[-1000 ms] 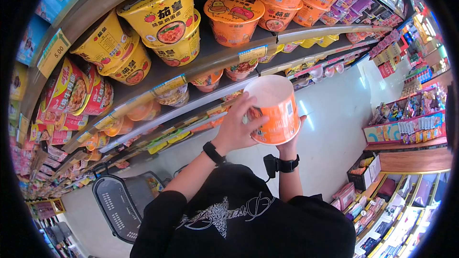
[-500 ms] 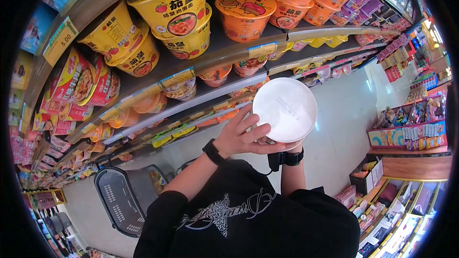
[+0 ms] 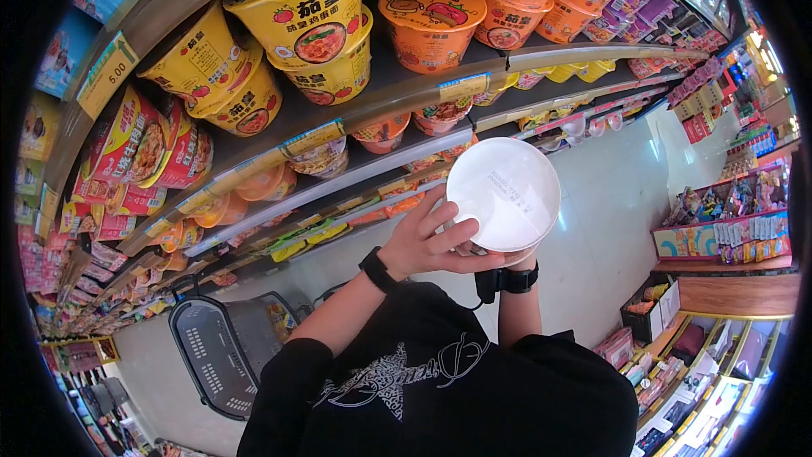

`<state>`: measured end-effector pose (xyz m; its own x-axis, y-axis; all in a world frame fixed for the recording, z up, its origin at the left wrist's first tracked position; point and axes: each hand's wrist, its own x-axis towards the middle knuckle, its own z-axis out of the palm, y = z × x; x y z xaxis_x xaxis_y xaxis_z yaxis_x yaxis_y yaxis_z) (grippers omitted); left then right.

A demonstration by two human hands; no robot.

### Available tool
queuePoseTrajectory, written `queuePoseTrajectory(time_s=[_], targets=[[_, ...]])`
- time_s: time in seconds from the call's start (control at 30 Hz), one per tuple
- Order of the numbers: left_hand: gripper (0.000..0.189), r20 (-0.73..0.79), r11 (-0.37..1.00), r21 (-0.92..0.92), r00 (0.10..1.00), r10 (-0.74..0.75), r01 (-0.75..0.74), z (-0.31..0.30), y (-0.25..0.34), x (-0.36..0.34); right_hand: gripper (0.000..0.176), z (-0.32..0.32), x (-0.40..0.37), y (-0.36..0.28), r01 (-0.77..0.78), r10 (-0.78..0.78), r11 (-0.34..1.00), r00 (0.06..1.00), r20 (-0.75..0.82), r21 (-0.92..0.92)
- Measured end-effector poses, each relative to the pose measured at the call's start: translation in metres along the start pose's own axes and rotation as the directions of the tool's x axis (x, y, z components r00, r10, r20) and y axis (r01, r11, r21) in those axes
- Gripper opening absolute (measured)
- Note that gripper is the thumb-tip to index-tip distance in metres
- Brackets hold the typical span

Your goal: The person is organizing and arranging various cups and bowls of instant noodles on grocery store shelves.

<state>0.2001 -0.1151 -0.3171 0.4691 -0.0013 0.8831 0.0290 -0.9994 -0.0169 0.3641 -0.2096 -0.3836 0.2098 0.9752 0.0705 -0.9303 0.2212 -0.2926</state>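
A round noodle tub [image 3: 504, 193] is held up in front of my chest, its white base with small printed text facing the camera. My left hand [image 3: 429, 239] grips its left and lower side, fingers spread along the rim. Behind and below the tub, my right hand [image 3: 522, 261] holds it, mostly hidden by the tub. Yellow noodle tubs [image 3: 317, 25] are stacked on the shelf at upper left, and orange tubs [image 3: 431, 25] stand to their right.
Shelves of packaged food [image 3: 381, 97] curve across the top and left. A grey basket [image 3: 211, 355] is on the floor at lower left. Display racks with small goods [image 3: 727, 241] stand at the right, beside the pale floor [image 3: 600, 228].
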Motion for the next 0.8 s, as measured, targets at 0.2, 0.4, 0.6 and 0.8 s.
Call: queuePoseTrajectory(time_s=[0.2,0.4,0.6,0.8], targets=[[0.057,0.004,1.0,-0.001,1.0,-0.024,0.024,0.0,0.001,-0.003,0.099,-0.002,0.0,-0.001,0.021,-0.022,0.999,0.999,0.03,0.039],[0.051,-0.008,0.985,0.149,0.996,-0.085,0.085,-0.004,0.012,0.009,0.104,0.032,0.014,0.002,-0.096,0.045,0.958,0.981,0.19,0.269],[0.052,-0.035,0.888,0.441,0.991,-0.127,0.13,-0.008,0.037,0.032,0.104,0.024,0.018,0.009,-0.013,-0.037,0.957,0.985,0.166,0.291],[0.048,-0.06,0.832,0.547,0.995,-0.073,0.095,-0.02,0.045,0.046,0.102,0.018,0.02,0.018,-0.004,-0.03,0.977,0.987,0.157,0.214]])
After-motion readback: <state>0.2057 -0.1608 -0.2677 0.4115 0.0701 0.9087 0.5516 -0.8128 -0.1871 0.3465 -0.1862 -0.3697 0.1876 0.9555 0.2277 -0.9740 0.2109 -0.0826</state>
